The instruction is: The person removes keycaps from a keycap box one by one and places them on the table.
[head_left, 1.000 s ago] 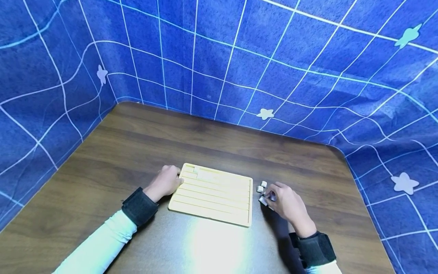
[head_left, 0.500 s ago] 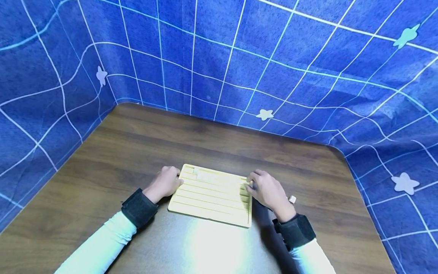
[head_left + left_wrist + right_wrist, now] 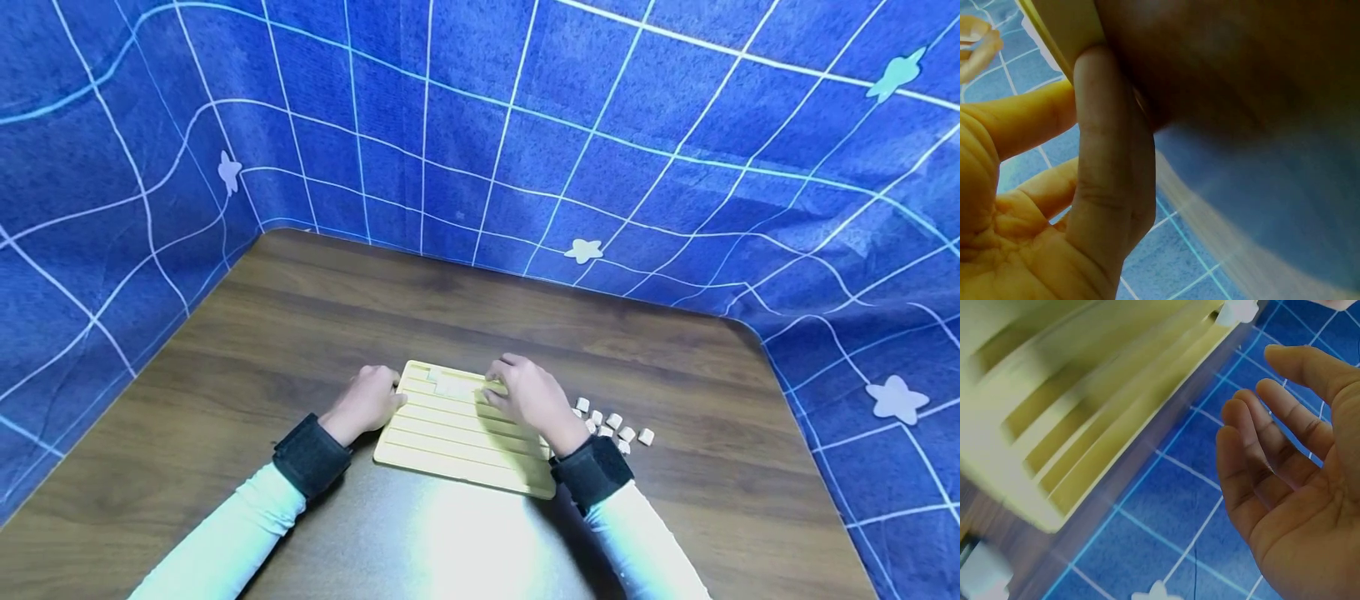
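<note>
A shallow yellow tray (image 3: 450,446) with several parallel slots lies on the table. My left hand (image 3: 367,400) grips its left edge, thumb on top; the left wrist view shows fingers (image 3: 1100,125) against the tray's side. Over the far part of the tray is my right hand (image 3: 528,400), its fingers bent toward the upper slots. In the right wrist view the thumb and fingers (image 3: 1297,415) are apart, and nothing shows between them. Pale pieces (image 3: 453,385) sit in the tray's far left slots.
Several small white keycap-like pieces (image 3: 614,421) lie loose on the brown wooden table (image 3: 360,308), right of the tray and beside my right wrist. A blue curtain (image 3: 480,125) with white lines and stars stands along the table's far and side edges.
My right hand has moved left from the loose white pieces, across the tray's right edge, to over its far slots. The loose pieces show again. My left hand stays on the tray's edge.
</note>
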`<state>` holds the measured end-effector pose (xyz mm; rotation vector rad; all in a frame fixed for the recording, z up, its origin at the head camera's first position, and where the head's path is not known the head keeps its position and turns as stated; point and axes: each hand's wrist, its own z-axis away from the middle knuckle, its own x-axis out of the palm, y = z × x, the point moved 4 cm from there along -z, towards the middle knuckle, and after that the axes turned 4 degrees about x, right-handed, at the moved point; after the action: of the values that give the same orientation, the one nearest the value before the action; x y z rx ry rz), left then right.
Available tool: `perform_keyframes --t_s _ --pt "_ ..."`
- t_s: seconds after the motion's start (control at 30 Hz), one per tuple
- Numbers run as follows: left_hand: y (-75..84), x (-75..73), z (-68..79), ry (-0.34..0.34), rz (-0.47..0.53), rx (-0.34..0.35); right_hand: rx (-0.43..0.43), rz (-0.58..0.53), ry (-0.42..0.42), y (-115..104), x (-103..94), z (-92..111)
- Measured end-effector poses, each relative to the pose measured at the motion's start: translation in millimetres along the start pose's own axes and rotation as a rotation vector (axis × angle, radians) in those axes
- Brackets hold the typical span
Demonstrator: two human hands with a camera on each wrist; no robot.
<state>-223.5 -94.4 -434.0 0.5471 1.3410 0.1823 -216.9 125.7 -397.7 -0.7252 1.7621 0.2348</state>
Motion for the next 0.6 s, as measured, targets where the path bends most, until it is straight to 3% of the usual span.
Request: perform_keyframes --t_s 0.17,0.37,0.6 --pt "0.8 -0.2 0.3 0.007 0.008 0.0 -0.015 -0.014 -0.057 -8.9 10.3 -9.9" --pt "1.8 -1.4 0.5 0.021 0.003 0.009 0.025 -0.023 -0.132 -14.9 20.3 -13.7" --pt "1.3 -0.7 0.2 0.018 -0.007 0.015 0.05 -0.02 -0.165 -17.6 28.1 -15.9"
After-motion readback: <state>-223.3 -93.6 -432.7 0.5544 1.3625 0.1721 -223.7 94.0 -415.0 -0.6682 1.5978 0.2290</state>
